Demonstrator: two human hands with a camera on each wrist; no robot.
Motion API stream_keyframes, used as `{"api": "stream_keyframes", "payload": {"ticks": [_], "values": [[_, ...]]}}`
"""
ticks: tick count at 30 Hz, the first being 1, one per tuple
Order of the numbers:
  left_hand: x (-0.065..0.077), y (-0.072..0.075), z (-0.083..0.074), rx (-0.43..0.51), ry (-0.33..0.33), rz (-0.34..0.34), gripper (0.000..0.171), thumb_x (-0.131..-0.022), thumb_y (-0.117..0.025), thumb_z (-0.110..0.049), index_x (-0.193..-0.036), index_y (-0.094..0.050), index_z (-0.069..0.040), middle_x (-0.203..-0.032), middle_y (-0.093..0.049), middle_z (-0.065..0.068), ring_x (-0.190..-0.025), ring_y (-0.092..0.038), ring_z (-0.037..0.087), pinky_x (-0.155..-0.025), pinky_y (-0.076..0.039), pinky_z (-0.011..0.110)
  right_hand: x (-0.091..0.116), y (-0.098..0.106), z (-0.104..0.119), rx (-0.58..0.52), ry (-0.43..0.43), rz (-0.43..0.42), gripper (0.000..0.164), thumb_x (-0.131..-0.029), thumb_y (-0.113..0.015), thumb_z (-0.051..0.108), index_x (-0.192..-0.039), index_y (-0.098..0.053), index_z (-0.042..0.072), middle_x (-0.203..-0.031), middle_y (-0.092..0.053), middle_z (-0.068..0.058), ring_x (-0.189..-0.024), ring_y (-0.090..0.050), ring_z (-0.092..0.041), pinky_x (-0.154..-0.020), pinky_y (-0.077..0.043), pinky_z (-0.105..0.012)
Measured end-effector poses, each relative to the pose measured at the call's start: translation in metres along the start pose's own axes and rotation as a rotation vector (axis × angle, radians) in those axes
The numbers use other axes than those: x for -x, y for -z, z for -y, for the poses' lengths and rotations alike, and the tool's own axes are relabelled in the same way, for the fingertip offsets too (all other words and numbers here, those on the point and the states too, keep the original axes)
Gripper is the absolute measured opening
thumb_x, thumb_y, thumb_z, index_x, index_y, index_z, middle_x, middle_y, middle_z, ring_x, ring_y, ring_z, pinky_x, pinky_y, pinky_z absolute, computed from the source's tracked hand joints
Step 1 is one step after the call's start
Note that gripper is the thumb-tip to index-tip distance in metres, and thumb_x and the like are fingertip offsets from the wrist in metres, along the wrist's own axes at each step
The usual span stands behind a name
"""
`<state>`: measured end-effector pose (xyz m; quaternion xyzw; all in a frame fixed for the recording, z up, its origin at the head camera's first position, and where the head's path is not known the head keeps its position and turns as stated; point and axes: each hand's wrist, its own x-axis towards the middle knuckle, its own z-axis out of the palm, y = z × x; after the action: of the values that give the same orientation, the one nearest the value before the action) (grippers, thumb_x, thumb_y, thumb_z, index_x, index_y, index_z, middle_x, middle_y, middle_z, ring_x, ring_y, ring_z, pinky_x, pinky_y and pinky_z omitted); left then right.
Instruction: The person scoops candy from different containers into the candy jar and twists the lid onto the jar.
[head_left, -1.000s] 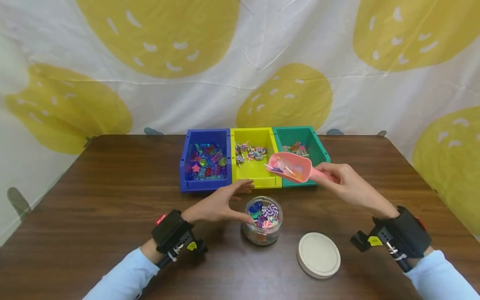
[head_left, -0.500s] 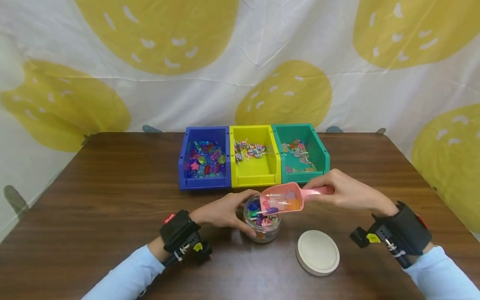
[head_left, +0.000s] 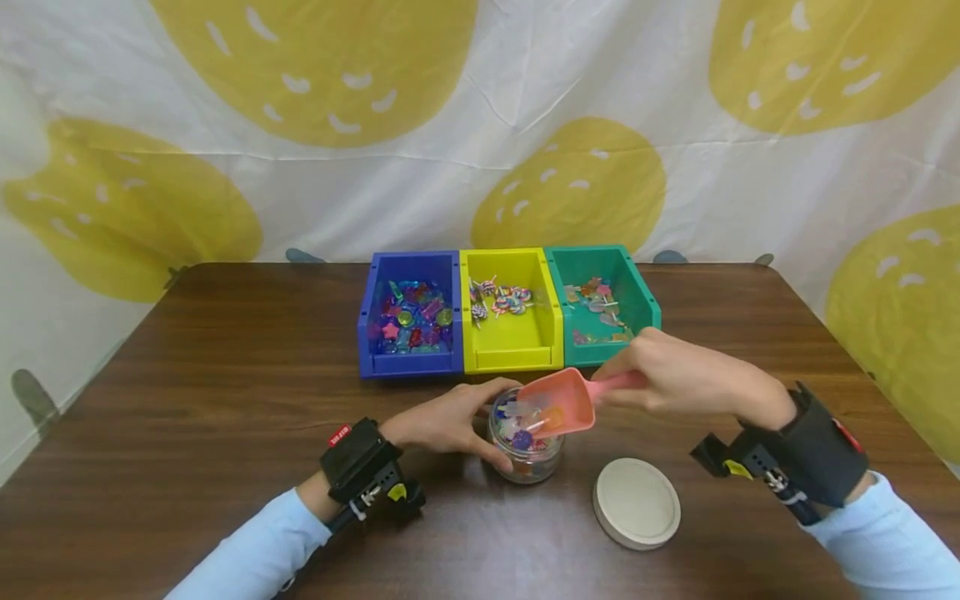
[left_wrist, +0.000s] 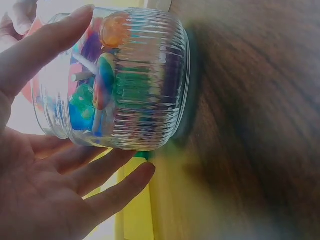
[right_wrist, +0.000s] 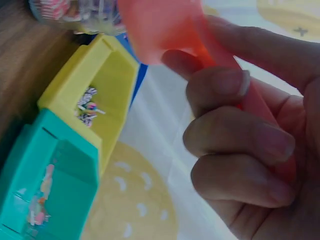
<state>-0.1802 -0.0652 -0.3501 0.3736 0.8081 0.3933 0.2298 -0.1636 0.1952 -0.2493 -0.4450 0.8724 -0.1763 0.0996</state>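
A glass jar point(head_left: 536, 468) of mixed colourful charms stands upright on the table. My left hand point(head_left: 448, 418) steadies it from the left, thumb on the near side and fingers on the far side; the left wrist view shows lollipop charms and gem-like pieces through the ribbed glass point(left_wrist: 145, 85). In my right hand point(head_left: 671, 373) is the handle of a pink scoop point(head_left: 572, 400), its fingers curled round it in the right wrist view. The scoop tilts over the jar's mouth, with translucent pieces at its lip. Part of the jar's rim is hidden by the scoop.
A cream lid point(head_left: 637, 503) lies right of the jar. Behind it stand joined bins: blue point(head_left: 410, 367) with gem-like pieces, yellow point(head_left: 512, 361) with lollipop charms, green point(head_left: 637, 300) with pale pieces. A patterned cloth point(head_left: 360, 208) hangs behind the table.
My left hand has come to the jar and taken hold of it. My right hand has brought the scoop down from near the bins to the jar's mouth and tipped it; pieces have slid toward its lip.
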Motion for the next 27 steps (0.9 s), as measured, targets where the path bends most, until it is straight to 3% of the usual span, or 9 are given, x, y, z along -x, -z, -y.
{"api": "stream_keyframes", "payload": {"ticks": [12,19,23,27], "values": [[0.0,0.0,0.001,-0.008,-0.014,0.004,0.076,-0.072,-0.075,-0.023,-0.133,-0.032,-0.006,-0.122,-0.051,0.008,-0.112,-0.048,0.02,-0.093,-0.042,0.035,0.005,0.01,0.027,0.239,-0.107,-0.044,0.02,-0.078,-0.068,0.021,-0.063,-0.056,0.022,-0.051,-0.026,0.014,-0.044,-0.025,0.001,-0.041,-0.019,-0.017],[0.0,0.001,0.002,-0.007,-0.026,0.007,0.076,-0.072,-0.075,-0.023,-0.132,-0.032,-0.006,-0.123,-0.051,0.008,-0.113,-0.048,0.019,-0.094,-0.041,0.035,0.011,0.013,0.037,0.388,-0.076,-0.133,0.028,-0.076,-0.069,0.02,-0.058,-0.049,0.026,-0.052,-0.03,0.015,-0.047,-0.03,0.0,-0.042,-0.024,-0.018],[0.0,0.001,0.001,0.001,-0.004,0.015,0.076,-0.072,-0.074,-0.023,-0.133,-0.031,-0.006,-0.124,-0.05,0.008,-0.114,-0.047,0.022,-0.094,-0.042,0.035,0.013,0.015,0.034,0.358,-0.102,-0.151,0.024,-0.076,-0.069,0.019,-0.061,-0.052,0.026,-0.052,-0.028,0.015,-0.046,-0.026,0.0,-0.043,-0.022,-0.018],[0.0,0.001,0.001,0.01,0.004,0.018,0.077,-0.073,-0.074,-0.024,-0.134,-0.03,-0.006,-0.124,-0.049,0.009,-0.115,-0.046,0.023,-0.094,-0.041,0.036,0.015,0.018,0.02,0.265,-0.116,-0.164,0.006,-0.077,-0.069,0.021,-0.074,-0.064,0.021,-0.051,-0.026,0.015,-0.047,-0.024,0.001,-0.044,-0.024,-0.018]]}}
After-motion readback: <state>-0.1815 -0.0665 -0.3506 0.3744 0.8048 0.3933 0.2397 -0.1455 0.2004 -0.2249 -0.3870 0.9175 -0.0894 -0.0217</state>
